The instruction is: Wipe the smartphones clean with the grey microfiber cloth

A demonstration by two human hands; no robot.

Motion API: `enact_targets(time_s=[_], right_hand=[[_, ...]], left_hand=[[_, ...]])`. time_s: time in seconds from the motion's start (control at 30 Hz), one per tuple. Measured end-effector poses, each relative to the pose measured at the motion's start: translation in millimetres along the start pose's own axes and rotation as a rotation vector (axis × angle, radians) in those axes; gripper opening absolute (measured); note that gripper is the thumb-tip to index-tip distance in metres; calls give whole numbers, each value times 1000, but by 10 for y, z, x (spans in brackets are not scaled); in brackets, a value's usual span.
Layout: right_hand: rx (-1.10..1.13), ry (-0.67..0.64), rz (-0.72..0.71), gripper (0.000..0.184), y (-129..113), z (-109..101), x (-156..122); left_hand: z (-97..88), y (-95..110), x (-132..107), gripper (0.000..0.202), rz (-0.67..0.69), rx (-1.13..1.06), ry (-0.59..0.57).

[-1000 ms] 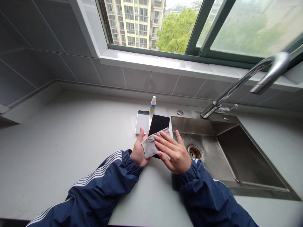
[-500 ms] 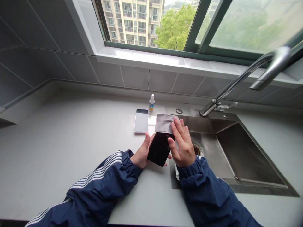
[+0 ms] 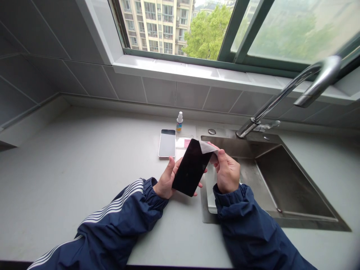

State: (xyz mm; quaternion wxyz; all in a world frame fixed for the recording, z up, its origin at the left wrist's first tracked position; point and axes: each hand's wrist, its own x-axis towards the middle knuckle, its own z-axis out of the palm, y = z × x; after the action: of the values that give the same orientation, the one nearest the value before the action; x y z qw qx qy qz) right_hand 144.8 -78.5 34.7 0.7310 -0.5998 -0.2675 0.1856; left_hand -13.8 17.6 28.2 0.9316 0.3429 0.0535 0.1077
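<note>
My left hand point(image 3: 166, 182) holds a black phone point(image 3: 191, 167) by its lower end, tilted up above the counter with the dark screen toward me. My right hand point(image 3: 228, 171) is closed on a grey cleaning cloth point(image 3: 207, 147), which pokes out at the phone's top right corner; most of the cloth is hidden behind the phone and my fingers. Both arms wear dark blue sleeves with white stripes.
A second, light-coloured phone point(image 3: 167, 143) lies flat on the grey counter point(image 3: 84, 168), with a small spray bottle point(image 3: 179, 122) behind it and a clear sheet with a pink tab point(image 3: 186, 142) beside it. A steel sink point(image 3: 284, 187) with a tap point(image 3: 292, 88) lies to the right.
My right hand wiped the cloth up the screen to its far end, then pulled it off past the top right corner. The phone has tilted and its whole screen is now uncovered.
</note>
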Motion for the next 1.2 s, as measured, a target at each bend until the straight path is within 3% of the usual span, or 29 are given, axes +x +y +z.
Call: enact_targets(time_s=[0.1, 0.23, 0.4, 0.53, 0.67, 0.9, 1.2], right_hand=[[196, 110, 127, 46, 65, -13, 79], [94, 160, 142, 43, 142, -77, 133], [-119, -76, 113, 39, 148, -73, 27], [-250, -342, 98, 41, 123, 58, -165], [-299, -488, 58, 40, 141, 173, -310], [-291, -529, -11, 35, 204, 198, -288], [-242, -513, 27, 37, 266, 211, -299]], left_hand=[[-5, -1, -2, 86, 13, 9, 18], [-29, 32, 3, 83, 62, -14, 113], [-75, 127, 33, 77, 164, 43, 230], [-73, 197, 60, 72, 246, 127, 282], [-55, 230, 67, 69, 300, 164, 327], [-95, 206, 74, 68, 314, 194, 380], [-139, 140, 85, 63, 382, 292, 425]])
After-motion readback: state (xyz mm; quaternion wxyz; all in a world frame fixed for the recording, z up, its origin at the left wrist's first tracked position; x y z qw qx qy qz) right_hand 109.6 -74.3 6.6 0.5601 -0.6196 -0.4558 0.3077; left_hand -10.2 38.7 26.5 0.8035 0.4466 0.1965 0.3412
